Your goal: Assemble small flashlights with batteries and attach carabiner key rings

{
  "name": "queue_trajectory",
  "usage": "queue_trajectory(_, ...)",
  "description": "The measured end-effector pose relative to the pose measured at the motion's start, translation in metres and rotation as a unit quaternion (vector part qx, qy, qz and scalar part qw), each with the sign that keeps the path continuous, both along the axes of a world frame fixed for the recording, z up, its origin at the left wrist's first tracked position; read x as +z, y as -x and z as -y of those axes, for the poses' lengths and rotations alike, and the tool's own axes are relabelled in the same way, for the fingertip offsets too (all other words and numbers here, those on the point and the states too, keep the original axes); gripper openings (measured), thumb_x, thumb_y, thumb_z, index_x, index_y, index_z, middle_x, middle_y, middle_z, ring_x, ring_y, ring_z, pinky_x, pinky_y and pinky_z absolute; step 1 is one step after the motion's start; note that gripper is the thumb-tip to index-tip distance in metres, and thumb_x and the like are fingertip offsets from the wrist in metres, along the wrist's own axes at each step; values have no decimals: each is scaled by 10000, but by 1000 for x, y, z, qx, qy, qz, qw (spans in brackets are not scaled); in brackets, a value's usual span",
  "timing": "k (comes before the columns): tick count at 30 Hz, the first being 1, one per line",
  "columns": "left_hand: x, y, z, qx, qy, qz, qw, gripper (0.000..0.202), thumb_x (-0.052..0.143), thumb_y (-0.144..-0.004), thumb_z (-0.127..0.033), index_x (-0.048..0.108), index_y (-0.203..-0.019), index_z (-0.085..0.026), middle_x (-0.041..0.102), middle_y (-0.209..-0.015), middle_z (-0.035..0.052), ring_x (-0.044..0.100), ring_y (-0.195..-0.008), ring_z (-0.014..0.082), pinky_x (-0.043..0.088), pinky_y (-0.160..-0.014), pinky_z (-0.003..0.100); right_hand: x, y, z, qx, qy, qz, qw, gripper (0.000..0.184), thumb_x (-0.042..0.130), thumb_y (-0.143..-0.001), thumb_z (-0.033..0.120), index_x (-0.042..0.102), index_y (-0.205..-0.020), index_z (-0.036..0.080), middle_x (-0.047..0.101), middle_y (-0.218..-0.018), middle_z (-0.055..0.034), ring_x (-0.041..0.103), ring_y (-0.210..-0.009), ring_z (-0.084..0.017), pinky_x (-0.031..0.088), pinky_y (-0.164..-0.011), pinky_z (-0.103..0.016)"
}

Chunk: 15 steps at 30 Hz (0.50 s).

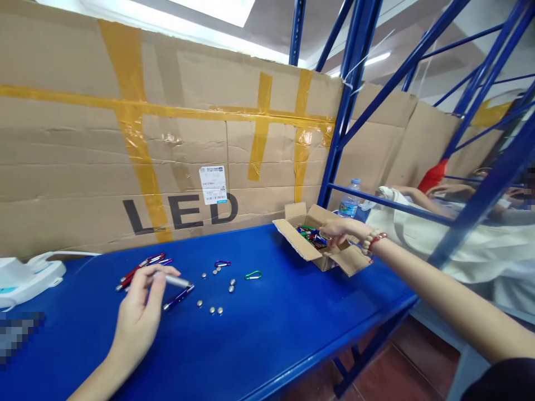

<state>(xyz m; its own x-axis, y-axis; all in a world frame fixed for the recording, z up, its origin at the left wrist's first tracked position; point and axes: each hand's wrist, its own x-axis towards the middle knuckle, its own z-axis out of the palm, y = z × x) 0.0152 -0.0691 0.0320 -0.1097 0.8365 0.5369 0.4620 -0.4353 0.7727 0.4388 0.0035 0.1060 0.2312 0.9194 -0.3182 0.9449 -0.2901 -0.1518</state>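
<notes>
My left hand (144,301) is closed around a silver pen-like tube (178,280), which points right. Just under its tip lies a purple pen-like tube (179,297) on the blue table. Several red and purple tubes (142,268) lie in a pile behind that hand. My right hand (335,229) reaches into an open cardboard box (292,239) of small colourful metal pieces (311,236). Its fingers are bent down and pressed together; what they pinch, if anything, is hidden. A purple carabiner (222,263) and a green carabiner (253,275) lie between the hands, near several small silver round pieces (212,310).
A white power strip (45,278) sits at the table's left edge. Behind the blue table (267,340) stands a large taped cardboard panel (188,145). A blue rack post (343,122) and a water bottle (349,200) are beyond the box. Another person (422,228) is at the right.
</notes>
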Motion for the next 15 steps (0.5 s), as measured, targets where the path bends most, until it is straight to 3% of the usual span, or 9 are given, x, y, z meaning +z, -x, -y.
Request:
queue_trajectory(3,8,1,1,5,-26,69,997,252,396,-851,-498,414,-880,-248,617,-854,5,586,-874,241,437,-756,380,-5,6,3,1,46,-26,999,271,490,-875,347,579,-963,107,606,-886,-32,591,-741,-124,507,-654,-282)
queue_trajectory(5,13,-1,2,9,-33,81,996,249,394,-855,-501,386,-860,-253,620,-802,-3,589,-836,245,426,-679,360,-8,12,5,19,33,-38,999,265,474,-883,347,577,-954,113,612,-861,-31,586,-707,-108,498,-636,-272)
queue_trajectory(11,9,-2,1,-24,-6,62,998,246,373,-867,-485,380,-898,-241,618,-703,-14,581,-694,210,433,-638,348,0,34,1,71,-164,-4,984,347,305,-921,296,599,-901,112,631,-961,-133,578,-812,-175,401,-649,-244)
queue_trajectory(15,1,4,-5,-37,-18,11,999,218,361,-874,-434,393,-902,-221,539,-582,-37,514,-577,160,417,-596,304,5,59,3,145,-231,-5,962,357,358,-893,363,635,-871,138,665,-872,-84,588,-792,-181,377,-643,-227)
